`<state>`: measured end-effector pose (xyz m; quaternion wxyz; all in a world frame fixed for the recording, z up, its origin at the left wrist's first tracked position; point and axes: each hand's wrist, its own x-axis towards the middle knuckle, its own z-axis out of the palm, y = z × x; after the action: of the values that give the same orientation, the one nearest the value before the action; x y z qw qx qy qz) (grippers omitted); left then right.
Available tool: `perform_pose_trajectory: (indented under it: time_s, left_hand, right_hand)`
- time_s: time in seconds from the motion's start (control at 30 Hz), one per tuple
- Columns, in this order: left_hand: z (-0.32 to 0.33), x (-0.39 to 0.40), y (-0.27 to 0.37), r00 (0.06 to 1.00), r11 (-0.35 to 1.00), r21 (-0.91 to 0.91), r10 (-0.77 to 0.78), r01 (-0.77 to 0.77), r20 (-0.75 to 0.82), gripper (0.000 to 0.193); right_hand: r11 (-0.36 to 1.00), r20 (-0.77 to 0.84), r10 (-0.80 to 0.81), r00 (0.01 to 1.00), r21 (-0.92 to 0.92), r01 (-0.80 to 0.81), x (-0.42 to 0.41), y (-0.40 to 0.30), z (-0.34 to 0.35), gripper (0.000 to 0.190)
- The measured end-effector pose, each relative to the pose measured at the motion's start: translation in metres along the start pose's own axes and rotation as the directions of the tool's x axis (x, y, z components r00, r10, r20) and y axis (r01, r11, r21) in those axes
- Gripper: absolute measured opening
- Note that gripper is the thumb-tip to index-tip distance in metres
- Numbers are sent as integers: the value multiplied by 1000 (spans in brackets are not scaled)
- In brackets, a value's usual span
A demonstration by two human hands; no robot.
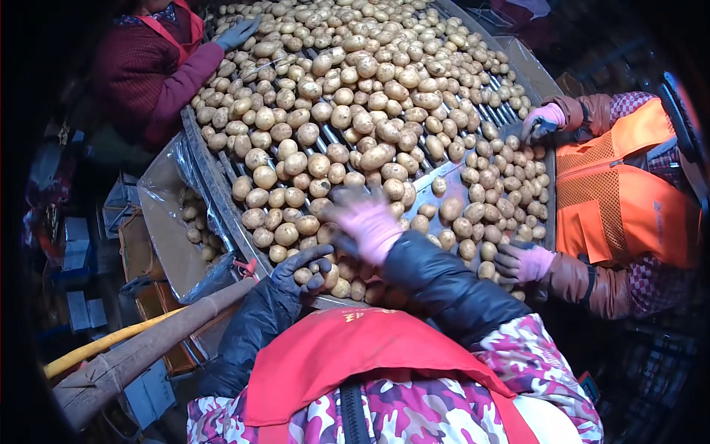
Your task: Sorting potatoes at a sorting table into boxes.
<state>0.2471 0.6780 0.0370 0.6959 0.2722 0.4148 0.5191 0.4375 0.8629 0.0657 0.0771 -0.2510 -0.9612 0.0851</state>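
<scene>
Potatoes (376, 157) lie heaped over a bed of metal rollers (331, 135) in front of me. My left hand (302, 269), in a dark glove, is low at the near left edge with its index finger stretched out. Small potatoes (303, 276) sit in its curled fingers. My right hand (363, 222), in a pink and grey glove, reaches over the potatoes at the near end of the rollers. Motion blurs its fingers, so whether it grips a potato is hidden. Between my forearms, more potatoes (348, 268) lie near my red apron (355, 344).
At right, a co-worker in an orange vest (621, 194) has both gloved hands by potatoes on a metal plate (438, 191). Another person's gloved hand (238, 33) rests at upper left. A plastic-lined carton (166, 205) holds potatoes; a thick pole (161, 344) slants at lower left.
</scene>
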Motion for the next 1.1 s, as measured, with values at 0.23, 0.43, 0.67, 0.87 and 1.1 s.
perform_pose_trajectory:
  time_s: [0.23,0.43,0.67,0.87,1.1]
  left_hand:
    - [-24,-2,-15,965,802,-556,-262,218,0,42]
    - [-8,1,2,938,855,-427,-343,295,-38,43]
    - [3,11,13,912,824,-435,-410,364,-15,43]
    - [0,7,19,902,822,-413,-432,392,-2,46]
    - [3,9,22,905,867,-295,-424,403,-11,43]
  right_hand:
    - [995,54,96,994,0,-96,-43,90,-7,62]
    - [712,-173,627,760,-269,-648,-62,210,-13,44]
    - [919,-320,314,894,-136,-371,101,147,4,67]
    - [989,58,129,990,-79,-125,71,42,-16,56]
    - [977,-59,-40,997,207,51,16,19,-20,58]
